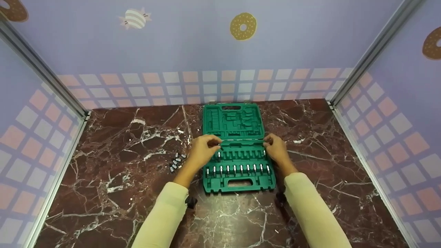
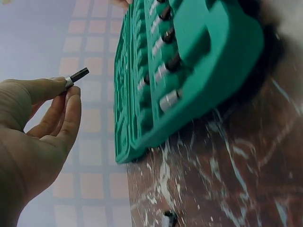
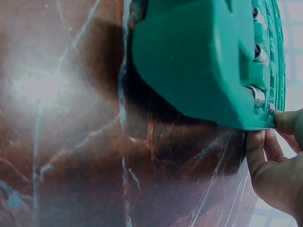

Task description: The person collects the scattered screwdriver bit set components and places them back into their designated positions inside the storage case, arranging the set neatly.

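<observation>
While my right hand (image 1: 276,148) grips the green case (image 1: 215,186) by its right edge, my left hand (image 1: 204,148) pinches a bit (image 2: 77,77) near the left, tip caseward; slots (image 1: 241,155) lie rightward.

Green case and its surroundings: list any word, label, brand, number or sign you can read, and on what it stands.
No text can be read.
Green case: any moulded marks are too small to make out.
Bit in the left hand, loose metal pieces on the table: any markings too small or blurred.
Back wall: a doughnut and a sweet, but no words.
</observation>
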{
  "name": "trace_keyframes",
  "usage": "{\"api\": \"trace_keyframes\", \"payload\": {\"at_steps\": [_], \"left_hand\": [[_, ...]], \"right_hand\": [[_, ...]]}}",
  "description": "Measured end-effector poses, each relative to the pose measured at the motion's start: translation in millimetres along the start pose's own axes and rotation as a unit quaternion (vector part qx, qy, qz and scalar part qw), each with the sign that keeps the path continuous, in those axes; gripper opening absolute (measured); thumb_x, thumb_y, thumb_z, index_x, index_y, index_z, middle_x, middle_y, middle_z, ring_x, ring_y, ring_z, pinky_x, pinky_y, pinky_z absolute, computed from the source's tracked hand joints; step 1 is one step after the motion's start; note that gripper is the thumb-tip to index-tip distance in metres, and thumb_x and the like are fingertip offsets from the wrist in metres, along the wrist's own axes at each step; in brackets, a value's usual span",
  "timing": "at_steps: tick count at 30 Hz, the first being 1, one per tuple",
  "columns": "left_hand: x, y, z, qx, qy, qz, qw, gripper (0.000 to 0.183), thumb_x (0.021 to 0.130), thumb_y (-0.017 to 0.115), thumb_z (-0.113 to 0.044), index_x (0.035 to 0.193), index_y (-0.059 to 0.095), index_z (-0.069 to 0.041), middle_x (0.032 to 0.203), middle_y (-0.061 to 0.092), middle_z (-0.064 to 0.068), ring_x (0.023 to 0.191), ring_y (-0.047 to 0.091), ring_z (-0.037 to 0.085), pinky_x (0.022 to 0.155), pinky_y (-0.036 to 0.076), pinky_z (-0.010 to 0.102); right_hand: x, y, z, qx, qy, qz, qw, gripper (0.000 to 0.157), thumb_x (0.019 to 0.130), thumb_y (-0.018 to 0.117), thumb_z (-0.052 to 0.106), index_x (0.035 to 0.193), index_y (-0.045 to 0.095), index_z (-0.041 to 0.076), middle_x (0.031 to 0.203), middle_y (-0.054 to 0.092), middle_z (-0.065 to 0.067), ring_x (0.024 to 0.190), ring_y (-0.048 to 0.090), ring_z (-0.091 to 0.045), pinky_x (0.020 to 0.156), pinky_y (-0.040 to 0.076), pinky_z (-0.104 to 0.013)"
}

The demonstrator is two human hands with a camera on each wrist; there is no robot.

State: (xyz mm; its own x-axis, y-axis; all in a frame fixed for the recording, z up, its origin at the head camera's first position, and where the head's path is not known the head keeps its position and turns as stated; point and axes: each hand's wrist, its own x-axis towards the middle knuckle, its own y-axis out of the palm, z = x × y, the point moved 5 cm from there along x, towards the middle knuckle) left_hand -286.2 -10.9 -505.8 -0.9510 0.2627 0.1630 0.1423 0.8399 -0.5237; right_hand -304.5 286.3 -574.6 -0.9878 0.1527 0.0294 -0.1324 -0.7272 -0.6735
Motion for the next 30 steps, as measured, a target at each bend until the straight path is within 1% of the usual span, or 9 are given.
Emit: {"api": "trace_keyframes", "payload": {"at_steps": [4,9,16,19,23,26,30], "left_hand": [[3.4,10.4,-6.2,-0.014,0.003,0.014,0.9998,0.017,0.092,0.075,-0.002,0.106,0.077,-0.009,0.106,0.076,0.01,0.096,0.072,0.024,0.086,0.06,0.04],[7.0,22.7,-11.2,-0.023,-0.002,0.035,0.9991,0.016,0.093,0.075,-0.003,0.108,0.076,-0.01,0.107,0.076,0.011,0.097,0.071,0.023,0.086,0.06,0.039],[10.9,39.5,-17.1,-0.013,-0.002,0.058,0.9982,0.016,0.094,0.074,-0.006,0.109,0.076,-0.011,0.109,0.076,0.007,0.099,0.072,0.022,0.087,0.06,0.038],[13.8,46.4,-19.2,-0.021,-0.002,0.065,0.9976,0.015,0.095,0.073,-0.006,0.109,0.077,-0.012,0.109,0.076,0.007,0.1,0.071,0.022,0.086,0.06,0.037],[16.5,54.6,-20.7,-0.038,0.003,0.072,0.9967,0.015,0.095,0.073,-0.005,0.109,0.076,-0.008,0.109,0.075,0.009,0.1,0.071,0.023,0.086,0.06,0.037],[18.0,60.1,-21.1,-0.041,0.0,0.074,0.9964,0.015,0.094,0.074,-0.004,0.109,0.076,-0.007,0.108,0.075,0.009,0.1,0.071,0.023,0.087,0.06,0.038],[21.3,69.4,-20.6,-0.034,-0.005,0.082,0.9961,0.015,0.095,0.074,-0.006,0.108,0.077,-0.01,0.108,0.076,0.007,0.099,0.071,0.022,0.087,0.059,0.037]], "right_hand": [[0,-0.5,0,-0.002,0.001,0.002,1.0,0.013,0.097,0.064,0.004,0.109,0.068,0.0,0.099,0.071,-0.022,0.093,0.067,-0.038,0.084,0.053,-0.054],[-1,-1.2,-1,0.004,0.003,0.004,1.0,0.012,0.098,0.064,0.003,0.109,0.068,0.0,0.099,0.071,-0.023,0.09,0.066,-0.038,0.082,0.053,-0.053],[-1,-1.5,-1,0.003,0.001,0.008,1.0,0.013,0.098,0.064,0.003,0.111,0.067,0.0,0.098,0.07,-0.023,0.087,0.064,-0.036,0.079,0.053,-0.052],[-1,-2.1,-1,0.0,0.0,0.007,1.0,0.013,0.099,0.063,0.004,0.111,0.067,0.0,0.1,0.07,-0.023,0.087,0.064,-0.036,0.081,0.052,-0.053],[-1,-2.0,-1,-0.005,-0.007,0.005,1.0,0.013,0.099,0.063,0.004,0.11,0.067,0.0,0.101,0.07,-0.023,0.089,0.064,-0.037,0.082,0.052,-0.054],[-1,-1.9,0,-0.004,-0.008,0.003,1.0,0.013,0.098,0.063,0.004,0.11,0.068,-0.001,0.101,0.071,-0.023,0.09,0.064,-0.037,0.082,0.053,-0.053],[-1,-1.6,1,0.001,-0.008,-0.001,1.0,0.012,0.097,0.064,0.003,0.108,0.068,-0.001,0.099,0.07,-0.023,0.09,0.064,-0.037,0.082,0.052,-0.053]]}}
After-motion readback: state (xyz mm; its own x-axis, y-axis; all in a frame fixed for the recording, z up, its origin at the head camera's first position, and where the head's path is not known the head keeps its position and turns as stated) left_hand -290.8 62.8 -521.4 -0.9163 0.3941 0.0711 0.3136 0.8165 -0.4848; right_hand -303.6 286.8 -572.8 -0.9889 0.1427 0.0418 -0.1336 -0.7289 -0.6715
